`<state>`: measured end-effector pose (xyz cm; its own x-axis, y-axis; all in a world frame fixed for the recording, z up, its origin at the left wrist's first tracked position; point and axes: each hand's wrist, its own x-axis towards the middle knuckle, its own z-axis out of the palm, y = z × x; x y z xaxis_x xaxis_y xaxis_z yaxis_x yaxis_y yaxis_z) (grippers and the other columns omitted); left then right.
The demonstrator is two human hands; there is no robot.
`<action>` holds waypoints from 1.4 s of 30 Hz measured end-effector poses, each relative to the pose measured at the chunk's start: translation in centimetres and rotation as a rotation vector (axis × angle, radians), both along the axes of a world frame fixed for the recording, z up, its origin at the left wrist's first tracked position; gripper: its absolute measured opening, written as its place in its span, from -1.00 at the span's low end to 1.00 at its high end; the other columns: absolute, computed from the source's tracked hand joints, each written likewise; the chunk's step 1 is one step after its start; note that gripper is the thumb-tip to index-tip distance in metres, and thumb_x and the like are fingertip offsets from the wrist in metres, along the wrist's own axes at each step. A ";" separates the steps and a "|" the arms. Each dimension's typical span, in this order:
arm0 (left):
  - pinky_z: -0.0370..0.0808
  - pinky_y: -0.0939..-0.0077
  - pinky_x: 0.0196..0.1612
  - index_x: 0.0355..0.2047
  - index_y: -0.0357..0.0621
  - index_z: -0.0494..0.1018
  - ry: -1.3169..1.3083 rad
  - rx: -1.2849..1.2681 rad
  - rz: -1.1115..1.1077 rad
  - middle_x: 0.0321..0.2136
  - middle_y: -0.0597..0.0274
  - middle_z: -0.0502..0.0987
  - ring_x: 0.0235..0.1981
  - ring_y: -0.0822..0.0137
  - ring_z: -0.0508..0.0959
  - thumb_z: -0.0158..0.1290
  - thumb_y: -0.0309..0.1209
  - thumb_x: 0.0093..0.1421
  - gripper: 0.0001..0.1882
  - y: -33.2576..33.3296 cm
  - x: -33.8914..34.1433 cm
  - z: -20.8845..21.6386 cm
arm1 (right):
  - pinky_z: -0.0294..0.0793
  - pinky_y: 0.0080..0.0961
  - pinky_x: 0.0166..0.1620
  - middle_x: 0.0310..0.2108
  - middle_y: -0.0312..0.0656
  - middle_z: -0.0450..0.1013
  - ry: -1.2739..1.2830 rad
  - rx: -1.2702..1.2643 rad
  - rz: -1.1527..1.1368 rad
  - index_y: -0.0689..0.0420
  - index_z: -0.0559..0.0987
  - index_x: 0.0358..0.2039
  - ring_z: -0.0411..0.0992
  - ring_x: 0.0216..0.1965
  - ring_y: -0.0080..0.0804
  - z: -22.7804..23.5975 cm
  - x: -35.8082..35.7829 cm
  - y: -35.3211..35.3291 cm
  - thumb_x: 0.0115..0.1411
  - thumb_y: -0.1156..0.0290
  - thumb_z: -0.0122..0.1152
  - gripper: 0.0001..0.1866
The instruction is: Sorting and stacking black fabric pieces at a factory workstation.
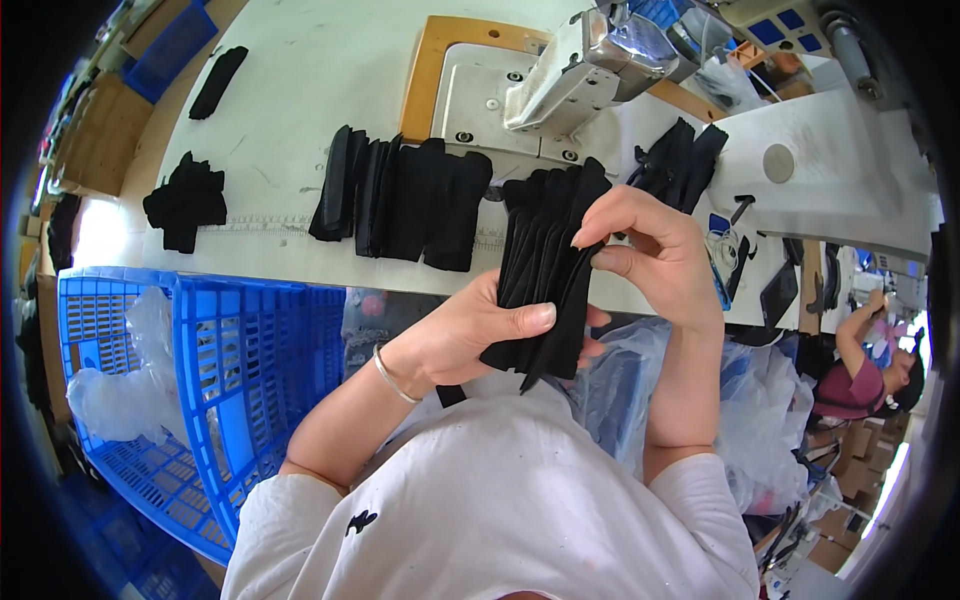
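A bundle of black fabric pieces (540, 250) stands fanned out in front of my chest, over the table's near edge. My left hand (455, 330) is closed around its lower part, the thumb lying across the front and fingertips showing on the far right side. At the bundle's upper right edge, my right hand (660, 250) pinches a fabric piece between thumb and forefinger. Left of the bundle, more black fabric pieces (405, 205) lie in an overlapping row on the white table (270, 150). Another dark fabric pile (665, 165) rests beyond my right hand.
A sewing machine (570, 90) sits beyond the bundle. Separate black pieces (188, 205) lie at the table's left. Blue plastic crates (205, 400) stand below it, with clear plastic bags (765, 420) at lower right. Another person (855, 385) is at far right.
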<state>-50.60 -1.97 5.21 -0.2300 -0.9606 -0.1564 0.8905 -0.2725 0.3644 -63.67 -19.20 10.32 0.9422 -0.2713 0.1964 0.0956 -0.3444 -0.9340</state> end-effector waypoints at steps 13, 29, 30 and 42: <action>0.56 0.47 -0.20 -0.03 -0.22 0.41 -0.355 0.071 0.093 -0.24 0.22 0.55 -0.27 0.42 0.57 0.28 -0.41 0.09 -0.55 0.2 -0.4 -0.2 | 0.37 -0.63 -0.26 -0.28 -0.33 0.38 0.009 -0.046 -0.159 0.08 0.62 -0.18 0.38 -0.35 -0.57 -1.1 -0.4 1.9 0.08 0.62 0.21 -0.73; 0.55 0.57 -0.25 -0.08 -0.25 0.42 -0.451 0.195 0.241 -0.31 0.25 0.55 -0.35 0.46 0.57 0.23 -0.48 0.13 -0.64 0.0 -1.7 0.9 | 0.33 -0.66 -0.32 -0.25 -0.27 0.42 0.097 0.244 -0.441 0.08 0.51 0.03 0.34 -0.40 -0.62 -3.1 -1.5 5.3 0.06 0.42 0.33 -0.53; 0.55 0.57 -0.25 -0.08 -0.25 0.42 -0.454 0.197 0.237 -0.31 0.25 0.55 -0.35 0.46 0.57 0.23 -0.48 0.13 -0.64 0.0 -1.7 0.7 | 0.33 -0.66 -0.32 -0.25 -0.27 0.42 0.096 0.248 -0.443 0.08 0.51 0.03 0.34 -0.40 -0.62 -3.1 -1.6 5.4 0.06 0.42 0.33 -0.53; 0.63 0.36 -0.16 -0.03 -0.29 0.39 -0.336 0.215 0.180 -0.20 0.03 0.57 -0.25 0.22 0.63 0.17 -0.53 0.15 -0.63 0.3 -1.9 1.2 | 0.40 -0.75 -0.29 -0.34 -0.35 0.43 0.085 0.532 -0.415 0.16 0.51 -0.01 0.38 -0.40 -0.70 -3.3 -2.5 5.1 0.09 0.60 0.24 -0.60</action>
<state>-52.46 -1.66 6.43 0.0361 -0.9181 -0.3947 0.7725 -0.2249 0.5938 -66.19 -14.10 6.97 0.7457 -0.6527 -0.1338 -0.0264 0.1717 -0.9848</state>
